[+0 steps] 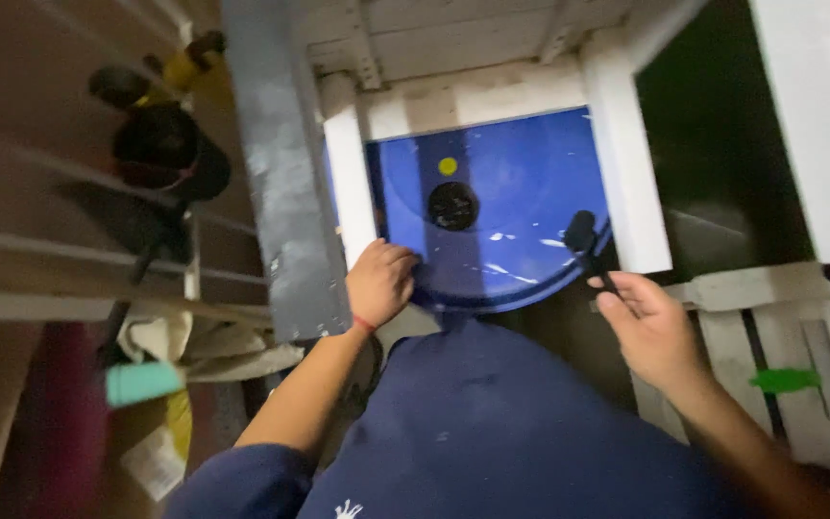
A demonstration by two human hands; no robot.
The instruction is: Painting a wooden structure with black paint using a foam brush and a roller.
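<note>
My left hand (379, 281) is curled on the near rim of the blue drum (492, 216), which I judge heavy, stiff and slick, while my right hand (653, 327) is clamped on a black tool (588, 248).

White-painted frame (626, 163), blue drum (521, 192) standing within it, black cap (452, 206) on drum top
</note>
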